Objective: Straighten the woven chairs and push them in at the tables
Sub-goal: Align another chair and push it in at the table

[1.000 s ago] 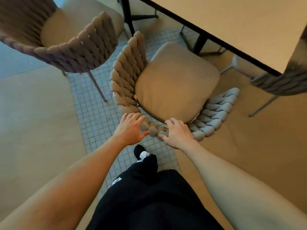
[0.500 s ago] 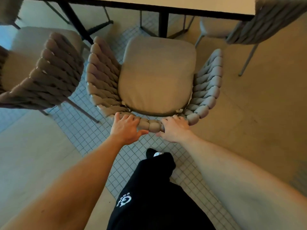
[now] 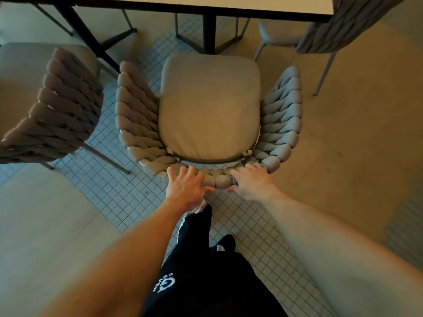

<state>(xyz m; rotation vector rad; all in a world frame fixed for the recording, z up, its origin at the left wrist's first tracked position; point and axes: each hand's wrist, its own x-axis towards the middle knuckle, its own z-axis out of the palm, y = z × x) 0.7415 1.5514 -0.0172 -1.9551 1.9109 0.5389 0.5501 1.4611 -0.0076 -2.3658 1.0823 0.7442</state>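
Observation:
A woven chair (image 3: 135,115) with a tan seat cushion (image 3: 210,106) stands right in front of me, its open front facing the table (image 3: 206,2). The front of its cushion lies close to the table's edge, by the black table leg (image 3: 209,33). My left hand (image 3: 185,188) grips the top of the woven backrest, fingers over the rim and thumb underneath. My right hand (image 3: 249,181) grips the same rim a little to the right. A short piece of backrest (image 3: 219,179) shows between the two hands.
A second woven chair (image 3: 59,110) stands close on the left, angled, its back almost touching the armrest of the one I hold. A third woven chair (image 3: 357,24) sits at the table's right end. My black-trousered leg (image 3: 206,271) is just behind the chair on the tiled floor.
The chair has turned from a slanted position to face the table squarely and has moved closer to it. Both hands have stayed on the backrest.

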